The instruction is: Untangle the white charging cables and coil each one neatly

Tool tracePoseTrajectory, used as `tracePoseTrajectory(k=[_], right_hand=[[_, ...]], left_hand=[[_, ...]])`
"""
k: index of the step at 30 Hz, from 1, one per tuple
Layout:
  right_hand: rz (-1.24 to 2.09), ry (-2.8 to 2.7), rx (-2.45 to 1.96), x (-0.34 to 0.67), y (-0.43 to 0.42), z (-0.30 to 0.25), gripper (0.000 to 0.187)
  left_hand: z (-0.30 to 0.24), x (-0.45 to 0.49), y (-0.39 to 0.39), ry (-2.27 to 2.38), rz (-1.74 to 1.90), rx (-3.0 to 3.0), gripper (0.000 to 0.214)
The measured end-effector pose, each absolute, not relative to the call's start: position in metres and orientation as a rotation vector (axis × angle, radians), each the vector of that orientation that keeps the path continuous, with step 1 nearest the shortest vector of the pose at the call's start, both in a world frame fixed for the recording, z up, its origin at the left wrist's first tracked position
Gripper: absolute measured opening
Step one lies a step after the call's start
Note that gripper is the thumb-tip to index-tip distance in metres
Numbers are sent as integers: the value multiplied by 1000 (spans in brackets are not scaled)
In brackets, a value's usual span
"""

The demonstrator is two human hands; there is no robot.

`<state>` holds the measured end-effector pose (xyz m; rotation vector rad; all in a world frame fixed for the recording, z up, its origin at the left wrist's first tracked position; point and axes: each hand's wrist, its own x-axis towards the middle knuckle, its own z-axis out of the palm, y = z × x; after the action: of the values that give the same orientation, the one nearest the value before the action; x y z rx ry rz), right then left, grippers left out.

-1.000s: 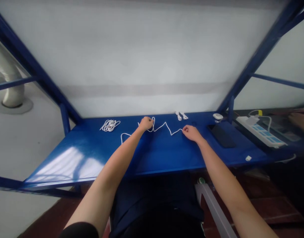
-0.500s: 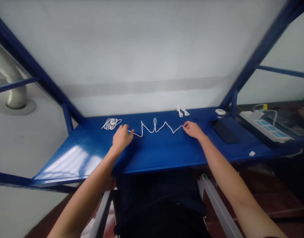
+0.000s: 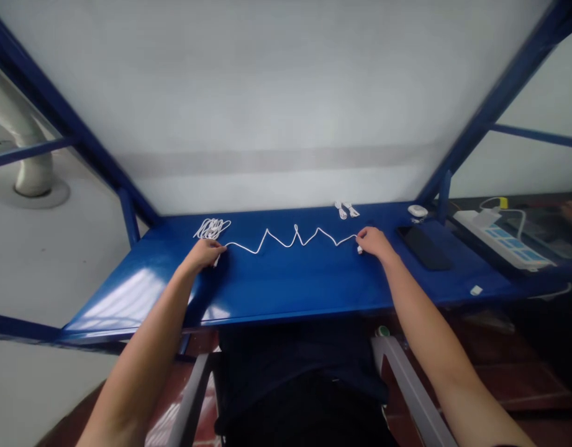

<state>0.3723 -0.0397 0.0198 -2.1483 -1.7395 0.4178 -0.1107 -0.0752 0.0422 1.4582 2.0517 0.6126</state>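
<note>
A white charging cable (image 3: 280,243) stretches in a zigzag with a small loop at its middle, across the blue tabletop (image 3: 286,279). At its left end, my left hand (image 3: 205,253) is closed on it, a white plug tip poking out below the fingers. My right hand (image 3: 373,241) pinches the other end, where a small white connector shows under the fingertips. Just beyond my left hand lies a coiled white cable (image 3: 212,228). Two small bundled white cables (image 3: 346,210) rest near the back edge, up and left of my right hand.
Right of my right hand lies a black phone (image 3: 423,248), with a white rounded case (image 3: 417,211) behind it. A small white piece (image 3: 476,290) sits near the front edge. Farther right is a power strip (image 3: 504,241) with a plugged-in charger. Blue frame posts rise at both sides.
My left hand has moved left and closed on the cable's end. My right hand has shifted slightly right. The cable between them is drawn out longer, with shallower bends.
</note>
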Motion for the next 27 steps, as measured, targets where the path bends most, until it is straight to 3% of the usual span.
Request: tracePoseTrajectory(k=[8, 19, 27], right_hand=[[618, -1576, -2237, 403, -37, 24, 13], [703, -1421, -2228, 424, -38, 25, 14], [668, -1662, -2110, 411, -26, 24, 8]], left_hand=[[59, -152, -85, 1893, 705, 1110, 25], [55, -182, -87, 1825, 687, 1055, 33], [61, -142, -76, 1824, 573, 1302, 19]])
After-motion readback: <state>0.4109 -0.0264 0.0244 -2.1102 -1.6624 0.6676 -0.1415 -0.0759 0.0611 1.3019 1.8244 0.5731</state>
